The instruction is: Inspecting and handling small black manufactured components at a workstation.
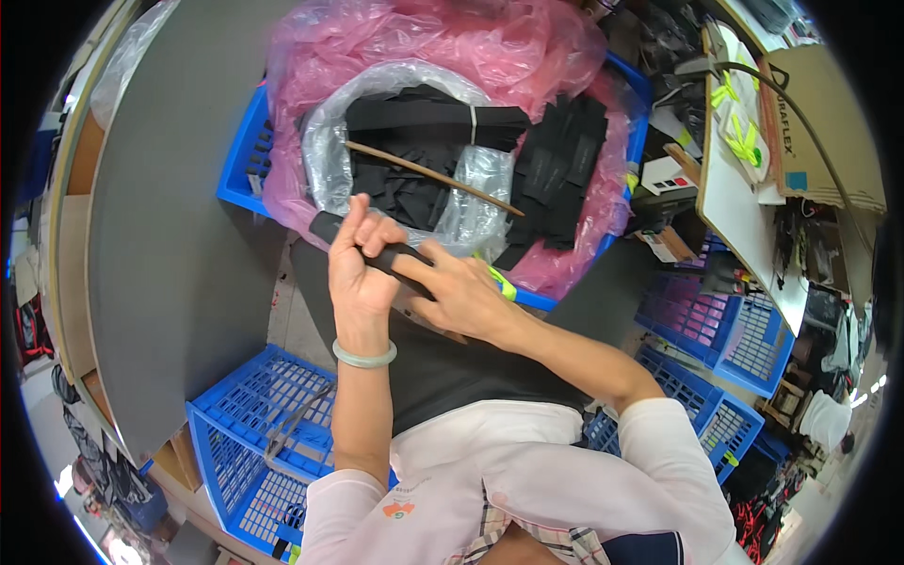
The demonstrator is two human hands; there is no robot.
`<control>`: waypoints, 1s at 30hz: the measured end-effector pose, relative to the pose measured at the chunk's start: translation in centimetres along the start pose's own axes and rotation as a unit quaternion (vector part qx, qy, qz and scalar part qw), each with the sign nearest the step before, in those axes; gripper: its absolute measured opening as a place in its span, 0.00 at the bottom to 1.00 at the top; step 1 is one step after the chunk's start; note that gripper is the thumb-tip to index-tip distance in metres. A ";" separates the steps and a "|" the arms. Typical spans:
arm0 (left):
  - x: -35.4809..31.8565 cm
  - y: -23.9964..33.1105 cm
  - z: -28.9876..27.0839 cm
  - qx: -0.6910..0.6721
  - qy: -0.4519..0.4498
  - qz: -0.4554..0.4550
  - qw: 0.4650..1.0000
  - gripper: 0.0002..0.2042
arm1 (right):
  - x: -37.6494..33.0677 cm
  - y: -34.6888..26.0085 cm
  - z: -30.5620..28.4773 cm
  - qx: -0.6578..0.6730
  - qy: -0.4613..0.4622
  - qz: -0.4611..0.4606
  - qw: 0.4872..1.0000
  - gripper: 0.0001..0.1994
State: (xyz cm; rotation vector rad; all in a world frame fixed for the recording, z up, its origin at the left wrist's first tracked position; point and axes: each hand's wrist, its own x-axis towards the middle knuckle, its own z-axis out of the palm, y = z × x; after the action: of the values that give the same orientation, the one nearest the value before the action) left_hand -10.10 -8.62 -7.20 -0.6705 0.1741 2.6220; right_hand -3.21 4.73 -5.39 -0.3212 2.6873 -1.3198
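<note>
My left hand (pixel 359 266) and my right hand (pixel 461 292) together hold a long black strip (pixel 331 226) just in front of a blue crate (pixel 247 151). The left hand's fingers curl over the strip's left end; the right hand presses on its right part. The crate is lined with pink plastic (pixel 490 47) and clear plastic (pixel 330 141) and holds several black fabric pieces (pixel 556 160). A thin wooden stick (pixel 433 178) lies across the pieces. A pale green bangle (pixel 363 357) sits on my left wrist.
A grey table surface (pixel 179 207) lies to the left. A blue crate (pixel 254 443) stands lower left, more blue crates (pixel 716 330) at right. A cluttered bench with a cardboard box (pixel 819 122) and cable is at upper right.
</note>
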 end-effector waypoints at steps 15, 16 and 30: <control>-1.8 -1.8 2.3 0.321 -0.080 0.029 0.943 0.11 | -2.1 3.1 -4.1 0.090 0.156 -0.130 0.975 0.12; -2.5 -2.4 2.6 0.352 -0.090 -0.013 0.931 0.10 | -1.2 2.3 -5.6 0.157 0.184 -0.073 0.968 0.10; -6.0 -5.5 1.5 0.411 -0.149 -0.159 0.885 0.13 | 4.9 0.3 -7.7 0.434 0.090 0.069 0.894 0.07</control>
State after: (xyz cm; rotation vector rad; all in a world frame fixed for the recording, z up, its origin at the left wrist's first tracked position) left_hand -3.60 -5.58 -3.07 0.0126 0.9249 2.0107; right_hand -9.57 9.62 -1.01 0.1022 1.8820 -2.3764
